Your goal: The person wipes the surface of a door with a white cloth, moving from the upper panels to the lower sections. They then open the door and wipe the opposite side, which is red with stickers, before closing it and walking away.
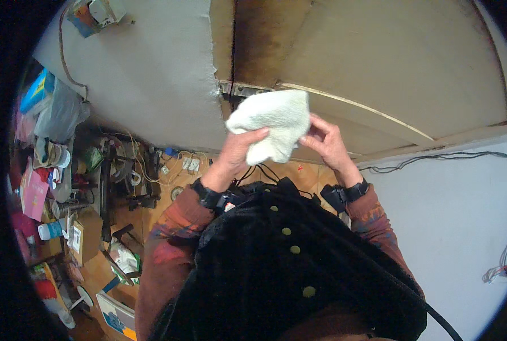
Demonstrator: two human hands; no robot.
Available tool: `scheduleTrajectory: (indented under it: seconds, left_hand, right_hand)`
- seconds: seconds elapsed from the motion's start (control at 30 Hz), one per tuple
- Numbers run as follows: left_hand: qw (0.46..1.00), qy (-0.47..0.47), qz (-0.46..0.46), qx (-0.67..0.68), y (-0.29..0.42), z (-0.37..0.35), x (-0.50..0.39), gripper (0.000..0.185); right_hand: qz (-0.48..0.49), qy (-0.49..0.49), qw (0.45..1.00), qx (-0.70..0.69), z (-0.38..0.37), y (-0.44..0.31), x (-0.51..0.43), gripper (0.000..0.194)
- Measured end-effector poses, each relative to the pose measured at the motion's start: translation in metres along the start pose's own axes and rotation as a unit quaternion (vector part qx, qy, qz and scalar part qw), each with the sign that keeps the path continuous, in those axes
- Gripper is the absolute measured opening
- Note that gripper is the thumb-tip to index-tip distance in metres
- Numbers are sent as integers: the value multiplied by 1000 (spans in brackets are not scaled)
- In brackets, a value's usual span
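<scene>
Both hands are raised in front of the body with a folded white cloth between them. My left hand grips its lower left part, the thumb lying across the front and the other fingers hidden behind. At the cloth's right edge is my right hand, its thumb and fingertips pinching that edge. Behind the cloth stands a brown wooden door panel, with a metal hinge or latch partly covered by the cloth.
A grey-white covered surface lies to the left. Cluttered shelves with a plastic bag and a cardboard box stand at the far left. Power sockets and cords lie on the tiled floor. Black cables run along the white wall.
</scene>
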State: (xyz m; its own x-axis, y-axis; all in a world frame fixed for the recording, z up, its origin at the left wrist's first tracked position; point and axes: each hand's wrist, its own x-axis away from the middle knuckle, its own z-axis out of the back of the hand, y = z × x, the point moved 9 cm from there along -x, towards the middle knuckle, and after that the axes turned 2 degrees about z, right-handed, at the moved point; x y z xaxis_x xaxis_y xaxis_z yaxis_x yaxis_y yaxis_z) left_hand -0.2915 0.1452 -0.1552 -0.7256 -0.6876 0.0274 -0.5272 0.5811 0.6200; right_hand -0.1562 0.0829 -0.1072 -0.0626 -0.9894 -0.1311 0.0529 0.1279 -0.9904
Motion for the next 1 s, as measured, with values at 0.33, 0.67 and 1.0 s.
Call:
scheduleTrajectory:
  seconds: [0.33,0.67,1.0]
  left_hand:
    - [961,125,78,-236,38,108,66,40]
    - [961,205,10,-187,58,145,64,39]
    - [924,304,-166,-164,90,169,102,43]
  right_hand:
    - [59,167,893,414,-59,41,-54,31]
    - [-18,306,826,473,-67,68,-60,42]
    - [-69,372,901,-212,-82,122,-51,45]
